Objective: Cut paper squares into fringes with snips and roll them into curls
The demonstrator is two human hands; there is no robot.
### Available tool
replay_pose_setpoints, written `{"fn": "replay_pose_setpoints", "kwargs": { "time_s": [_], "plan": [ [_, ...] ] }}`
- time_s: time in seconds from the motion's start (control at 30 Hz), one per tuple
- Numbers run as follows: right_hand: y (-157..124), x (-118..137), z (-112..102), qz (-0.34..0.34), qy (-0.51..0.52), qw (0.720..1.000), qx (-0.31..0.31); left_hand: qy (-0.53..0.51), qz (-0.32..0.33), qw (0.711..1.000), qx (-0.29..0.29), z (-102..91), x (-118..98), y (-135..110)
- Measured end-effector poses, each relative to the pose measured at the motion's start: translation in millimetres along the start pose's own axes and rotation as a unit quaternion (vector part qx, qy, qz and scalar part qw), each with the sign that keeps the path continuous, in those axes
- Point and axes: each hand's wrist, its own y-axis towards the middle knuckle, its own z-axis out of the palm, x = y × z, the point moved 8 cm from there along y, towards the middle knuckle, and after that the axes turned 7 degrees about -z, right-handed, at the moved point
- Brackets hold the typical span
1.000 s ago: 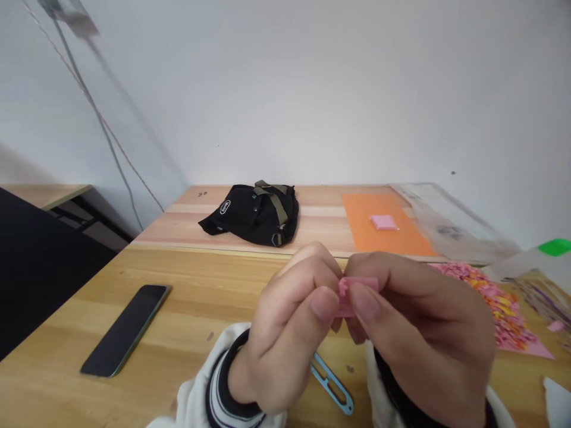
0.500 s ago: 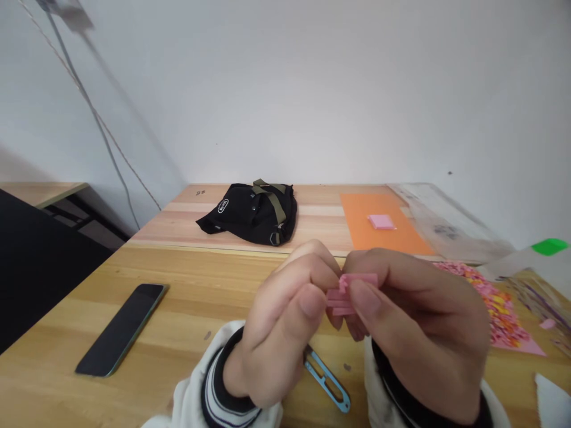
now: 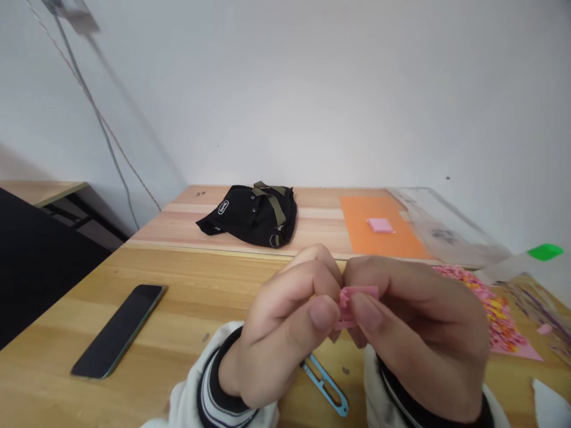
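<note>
Both hands meet in front of me over the table, around a small piece of folded pink paper (image 3: 364, 290) with layered strips. My left hand (image 3: 285, 339) is closed, its thumb and curled fingers pressing on the paper's left side. My right hand (image 3: 423, 339) pinches the same piece between thumb and fingers from the right. Fingers hide much of the paper. Below the hands lies a pair of light-blue thread snips (image 3: 330, 389), its blade end covered by my left hand.
A phone (image 3: 120, 330) lies at left, a black bag (image 3: 254, 214) at the back. An orange sheet (image 3: 361, 223) carries a pink pad (image 3: 380, 225). At right are a heap of small pink and yellow pieces (image 3: 499, 315), clear plastic bags (image 3: 455, 232) and a white piece (image 3: 551, 404).
My left thumb has moved right, over the paper's lower strips, covering more of them. Both hands and the paper sit slightly lower in view.
</note>
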Motion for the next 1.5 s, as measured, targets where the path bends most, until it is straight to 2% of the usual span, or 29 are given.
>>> {"fn": "replay_pose_setpoints", "kwargs": {
  "time_s": [0.2,0.5,1.33,1.5],
  "plan": [
    [2.7,6.6,-2.7,-0.015,-0.051,0.998,0.013,0.019,-0.014,1.0,-0.002,-0.5,0.4,-0.5],
    [6.6,13.0,-1.7,-0.026,-0.119,0.992,0.022,0.088,0.021,0.995,-0.032,-2.9,-6.4,1.2],
    [2.4,6.0,-5.8,-0.012,-0.036,0.999,0.015,0.15,0.093,0.984,-0.034,2.0,-17.4,-1.2],
    [4.0,4.9,-2.6,-0.002,-0.006,1.0,0.018,0.113,0.081,0.99,-0.008,0.8,-14.3,-1.6]
  ]
}}
